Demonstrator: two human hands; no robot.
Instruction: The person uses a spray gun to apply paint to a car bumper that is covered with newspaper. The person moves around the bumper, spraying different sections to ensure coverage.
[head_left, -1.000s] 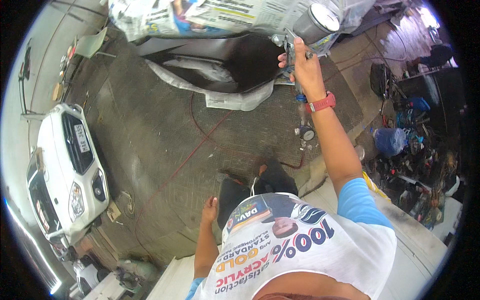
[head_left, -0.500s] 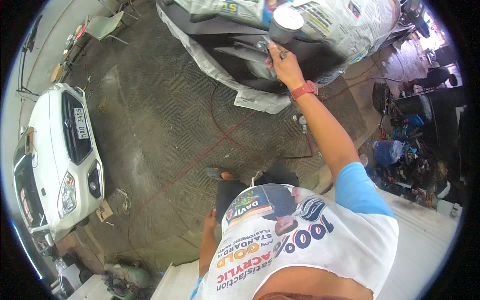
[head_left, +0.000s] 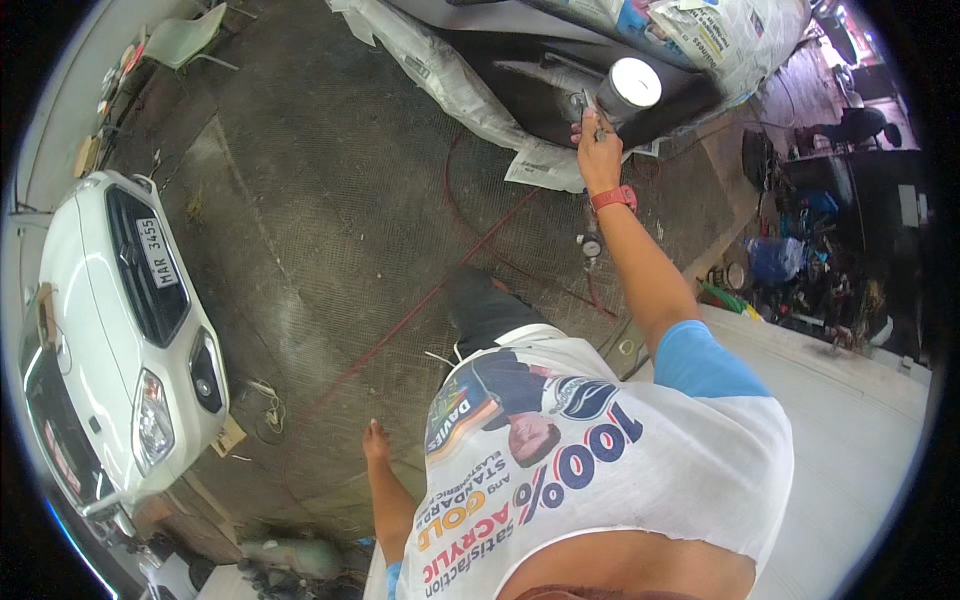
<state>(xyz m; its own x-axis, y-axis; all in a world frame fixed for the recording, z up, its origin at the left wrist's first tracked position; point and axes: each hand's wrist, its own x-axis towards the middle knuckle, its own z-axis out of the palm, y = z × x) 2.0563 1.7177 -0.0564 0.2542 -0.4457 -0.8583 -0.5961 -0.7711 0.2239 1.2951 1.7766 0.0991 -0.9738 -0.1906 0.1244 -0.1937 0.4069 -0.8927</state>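
Observation:
My right hand [head_left: 600,145], with a red watch on its wrist, is closed round a spray gun [head_left: 584,100]. On top of the gun sits a dark cup [head_left: 618,103] with a white round top. The gun is held just above a dark, glossy car panel [head_left: 500,75], bordered by newspaper masking [head_left: 445,80]. Whether spray is leaving the nozzle cannot be made out. My left hand [head_left: 376,442] hangs low beside my body, apart from everything, its fingers loosely open as far as they show.
A white car [head_left: 95,290] stands on the left, with a pale green chair [head_left: 185,38] beyond it. Across the mesh-patterned floor runs a red hose [head_left: 400,325]; a gauge [head_left: 591,246] hangs below my right wrist. Tools and clutter [head_left: 800,280] lie at the right.
My right hand and the spray gun have moved right and slightly down along the panel. My body has turned and stepped, and my left hand now hangs further out to the left.

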